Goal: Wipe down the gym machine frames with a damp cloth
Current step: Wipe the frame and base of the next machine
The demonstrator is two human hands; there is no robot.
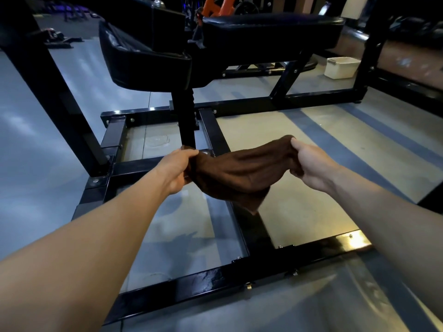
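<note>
The left hand is gripping one end of the cloth, fingers curled round the bunched fabric, and the right hand is pinching the other end a little higher. The cloth is hanging slack between them in mid-air, over the centre bar of the frame and not touching it.

The step in hand looks like readying the cloth: spreading or refolding it before it goes onto metal. Doing this well is probably a matter of drawing the ends apart until the folds flatten, then folding to a pad with a clean face outward, so the wipe is carrying dirt off rather than smearing it.

The near crossbar is already showing wet streaks, so the centre bar and the post under the seat pad seem the likely next surfaces. Long strokes along each bar, wrapping the cloth round the edges and working it in at the bolted joints, should be catching what a flat pass misses. A white tub is sitting on the floor beyond the frame; whether it holds water I cannot tell.
</note>
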